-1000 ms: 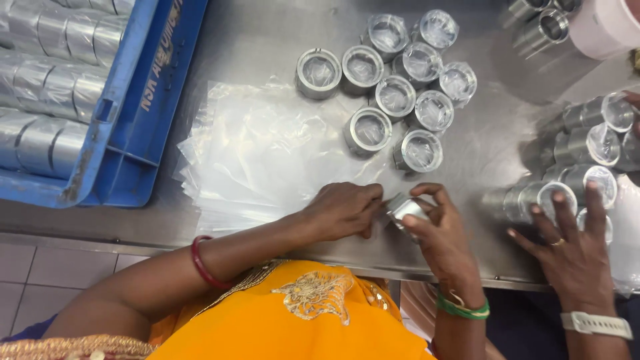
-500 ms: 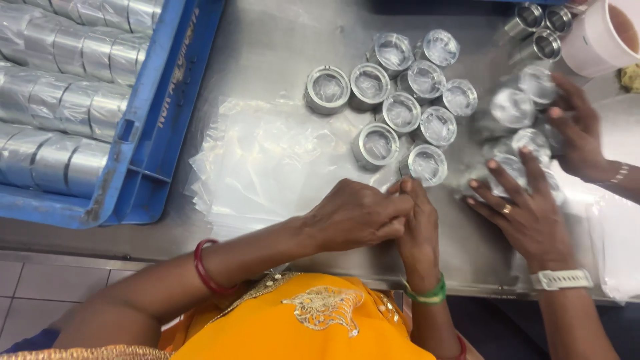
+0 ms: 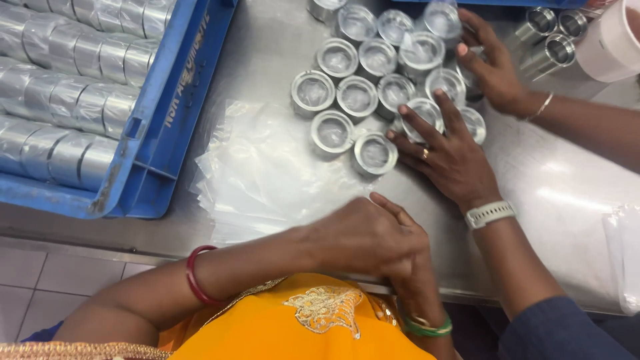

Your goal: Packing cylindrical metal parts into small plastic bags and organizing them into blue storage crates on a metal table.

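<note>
My left hand (image 3: 363, 237), with a red bangle on its wrist, lies curled over my right hand (image 3: 412, 283) at the near edge of the steel table (image 3: 553, 200). Only the lower part and green-bangled wrist of my right hand show. Whatever is between my hands is hidden. Just beyond my left hand lies a stack of clear plastic bags (image 3: 263, 173). Past that stands a cluster of several small round steel containers (image 3: 332, 130).
A co-worker's hand (image 3: 453, 157) with a ring and white watch rests on the containers, and their other hand (image 3: 493, 67) touches those farther back. A blue crate (image 3: 167, 107) of steel tins (image 3: 67, 100) fills the left. A white cylinder (image 3: 610, 40) stands top right.
My hands have closed together, hiding the small steel container seen between them a second ago. The co-worker's hands have moved left onto the cluster of containers.
</note>
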